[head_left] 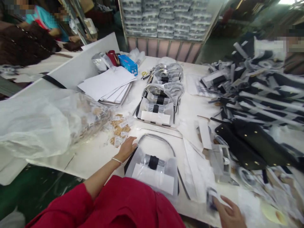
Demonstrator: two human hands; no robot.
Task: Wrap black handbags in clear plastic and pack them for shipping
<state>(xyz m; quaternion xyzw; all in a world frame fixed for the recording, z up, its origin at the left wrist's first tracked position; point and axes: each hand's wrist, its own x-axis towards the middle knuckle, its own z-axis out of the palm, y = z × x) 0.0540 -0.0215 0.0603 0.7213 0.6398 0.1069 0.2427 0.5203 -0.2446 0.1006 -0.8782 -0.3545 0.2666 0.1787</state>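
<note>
A flat bag [152,177] lies in front of me, covered in translucent wrap, with a white card panel, a black band in the middle and a looped handle [154,135] at the far end. My left hand [127,149] rests at its upper left corner, fingers stretched out beside the base of the handle. At the lower right, my right hand [229,211] has its fingertips on a small dark packet [211,199] with a clear, shiny surface. Blur hides what kind of thing it is. Brown paper tags [120,127] with strings lie beyond my left hand.
More wrapped bags [155,117] are lined up farther back. White sheets [109,83], a blue box [128,64] and a big plastic bag [47,123] occupy the left side. At right are a tape dispenser [220,161], a black bag [254,142] and heaped black-and-white pieces [268,91].
</note>
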